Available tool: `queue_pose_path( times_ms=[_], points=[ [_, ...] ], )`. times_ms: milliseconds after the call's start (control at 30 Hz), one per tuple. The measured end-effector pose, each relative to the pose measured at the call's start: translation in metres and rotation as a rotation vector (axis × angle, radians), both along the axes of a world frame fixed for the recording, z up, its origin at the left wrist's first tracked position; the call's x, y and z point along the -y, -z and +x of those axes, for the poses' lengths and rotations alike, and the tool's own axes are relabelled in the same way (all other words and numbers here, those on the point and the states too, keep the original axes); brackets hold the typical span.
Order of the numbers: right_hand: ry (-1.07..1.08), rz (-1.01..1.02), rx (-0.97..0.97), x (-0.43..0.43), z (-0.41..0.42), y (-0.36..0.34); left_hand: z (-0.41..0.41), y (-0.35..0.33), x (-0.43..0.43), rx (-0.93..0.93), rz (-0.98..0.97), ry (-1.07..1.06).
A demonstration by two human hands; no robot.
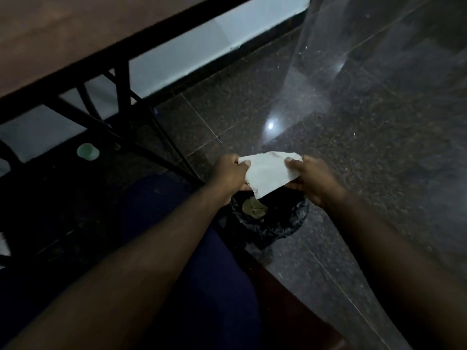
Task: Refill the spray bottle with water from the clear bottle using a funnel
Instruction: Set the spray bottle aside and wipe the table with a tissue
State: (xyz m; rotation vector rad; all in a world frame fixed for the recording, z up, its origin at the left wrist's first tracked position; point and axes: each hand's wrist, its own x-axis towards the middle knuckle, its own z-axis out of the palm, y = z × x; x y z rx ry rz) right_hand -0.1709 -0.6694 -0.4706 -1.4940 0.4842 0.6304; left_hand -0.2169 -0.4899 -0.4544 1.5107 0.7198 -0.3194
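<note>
I hold a white sheet of paper tissue point(269, 173) stretched between both hands. My left hand point(228, 176) pinches its left edge and my right hand point(312, 179) pinches its right edge. The tissue hangs just above a small bin lined with a black bag point(283, 223), which has a crumpled brownish scrap point(254, 208) inside. No spray bottle, clear bottle or funnel is in view.
A brown table top point(63, 39) with a black metal frame point(123, 97) stands at the upper left. A small green cup-like object point(87, 151) lies on the floor under it. Dark speckled floor tiles point(366, 147) spread to the right. My dark blue trouser leg point(202, 274) is below.
</note>
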Motion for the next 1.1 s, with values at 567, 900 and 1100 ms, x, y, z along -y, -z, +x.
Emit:
queue_pose_path(
  times_ms=[567,900,1100],
  points=[
    [0.09,0.315,-0.207,0.012,-0.013,0.083,0.013,0.032,0.013,0.032,0.187,0.209],
    [-0.095,0.42,-0.243,0.018,-0.029,0.1,0.01,0.028,0.019,-0.005,-0.185,0.258],
    [0.103,0.562,-0.219,0.02,-0.025,0.108,0.015,0.035,0.016,-0.061,-0.143,0.192]
  ],
)
